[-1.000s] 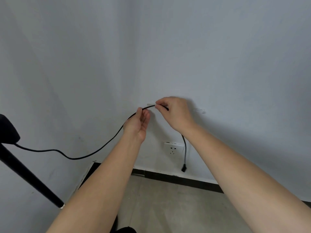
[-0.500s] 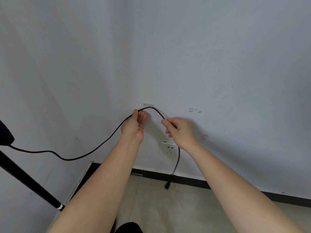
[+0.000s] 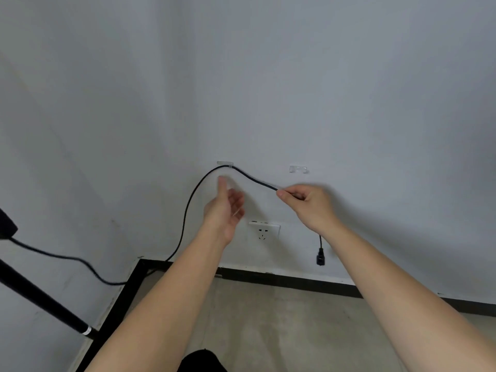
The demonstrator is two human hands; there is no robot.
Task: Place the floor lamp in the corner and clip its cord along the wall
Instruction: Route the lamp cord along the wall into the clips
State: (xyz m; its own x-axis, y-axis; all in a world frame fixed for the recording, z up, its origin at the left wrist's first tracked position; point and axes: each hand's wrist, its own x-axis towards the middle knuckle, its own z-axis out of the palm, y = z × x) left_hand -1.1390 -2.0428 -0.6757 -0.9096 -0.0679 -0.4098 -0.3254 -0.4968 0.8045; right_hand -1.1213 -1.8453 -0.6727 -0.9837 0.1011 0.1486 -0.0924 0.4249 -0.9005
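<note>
— On the wall just above the socket, your cord already sits in the first clear clip. How will it handle?

— Light and limp, I'd judge; it sags wherever you don't support it.

— My hands?

— Your right hand pinches the cord below the second clip, the plug dangling beneath. Your left hand is open, holding nothing.

— Where should I hold?

— Close beside the second clip, so the short span stays taut.

Cord ran through left clip; second clip right; socket below; lamp pole far left.
</note>
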